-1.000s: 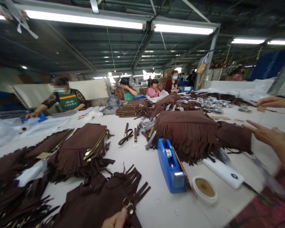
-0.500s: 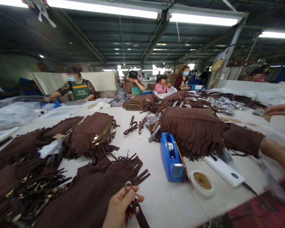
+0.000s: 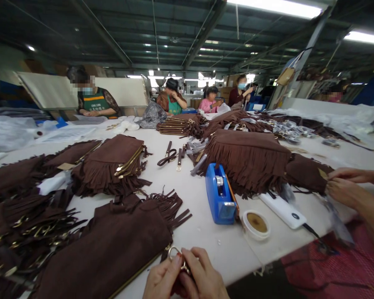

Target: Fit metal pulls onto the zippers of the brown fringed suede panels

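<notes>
Close to the table's near edge, my left hand [image 3: 162, 277] pinches the gold metal clasp [image 3: 175, 251] of a dark brown leather strap, thumb against the metal. My right hand [image 3: 204, 272] is closed on the same hardware from the other side, fingertips meeting the left ones. Between the fingers the strap itself is almost wholly hidden. Just beyond and left of my hands lies a brown fringed bag [image 3: 112, 245] with a gold zipper along its near edge. Whether the clasp is hooked to the bag, I cannot tell.
A blue tape dispenser [image 3: 220, 195], a round white tub [image 3: 256, 225] and a white device with a cord [image 3: 283, 211] sit to the right. Stacked fringed bags [image 3: 246, 160] and loose straps [image 3: 167, 157] lie beyond. At right, a co-worker's hands [image 3: 345, 185] hold a brown bag.
My right hand has come into view and joined my left hand at the clasp. The strap's dangling end has gone out of sight. The co-worker's two hands have come together at the bag.
</notes>
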A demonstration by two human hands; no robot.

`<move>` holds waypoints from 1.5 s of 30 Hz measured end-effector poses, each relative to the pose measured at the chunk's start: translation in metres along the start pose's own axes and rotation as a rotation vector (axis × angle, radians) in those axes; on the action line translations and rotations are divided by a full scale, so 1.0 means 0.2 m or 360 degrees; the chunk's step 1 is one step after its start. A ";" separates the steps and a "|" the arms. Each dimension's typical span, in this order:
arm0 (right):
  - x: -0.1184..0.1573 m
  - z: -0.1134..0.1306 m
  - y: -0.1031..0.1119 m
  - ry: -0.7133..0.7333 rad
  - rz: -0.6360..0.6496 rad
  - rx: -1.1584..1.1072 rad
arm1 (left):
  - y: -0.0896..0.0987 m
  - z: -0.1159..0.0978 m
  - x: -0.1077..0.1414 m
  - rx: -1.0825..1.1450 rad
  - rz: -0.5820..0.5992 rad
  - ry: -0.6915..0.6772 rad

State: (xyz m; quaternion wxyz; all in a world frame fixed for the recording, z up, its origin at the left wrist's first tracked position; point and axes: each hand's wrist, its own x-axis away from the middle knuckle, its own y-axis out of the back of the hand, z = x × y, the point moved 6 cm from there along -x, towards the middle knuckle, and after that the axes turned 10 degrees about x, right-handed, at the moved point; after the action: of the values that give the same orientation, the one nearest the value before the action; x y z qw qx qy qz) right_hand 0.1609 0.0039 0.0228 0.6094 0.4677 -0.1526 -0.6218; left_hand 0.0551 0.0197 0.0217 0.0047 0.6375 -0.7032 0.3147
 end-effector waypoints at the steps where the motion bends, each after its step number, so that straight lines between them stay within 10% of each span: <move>1: 0.00 0.00 0.00 -0.0008 0.0052 -0.0045 | 0.02 -0.02 0.00 -0.0080 -0.0003 -0.0033; 14: 0.07 0.05 0.02 0.0280 -0.0053 0.0448 | 0.12 -0.04 0.01 -0.0258 -0.0195 0.0066; 26: 0.16 0.00 -0.22 0.0213 0.0343 0.0264 | 0.13 0.03 0.01 -0.0504 -0.0234 -0.0152; 31: 0.15 0.01 -0.21 0.0212 0.0163 0.0402 | 0.12 0.04 -0.01 -0.0717 -0.0275 -0.0317; 35: 0.10 0.02 -0.16 0.0103 0.0099 0.0404 | 0.13 0.01 -0.02 -0.1085 -0.0238 -0.0599; 40: 0.03 -0.02 -0.06 -0.0073 0.0108 0.0371 | 0.09 -0.19 0.00 -0.2238 -0.0534 -0.1628; 45: 0.04 -0.05 -0.06 -0.0215 0.0040 0.0400 | 0.01 -0.20 -0.12 -0.2926 -0.0502 -0.1406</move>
State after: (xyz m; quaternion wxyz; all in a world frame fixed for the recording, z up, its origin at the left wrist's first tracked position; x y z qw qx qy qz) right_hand 0.1629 0.0029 0.0045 0.5420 0.4956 -0.2757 -0.6202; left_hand 0.0411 0.0602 0.0430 0.2727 0.5313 -0.5196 -0.6110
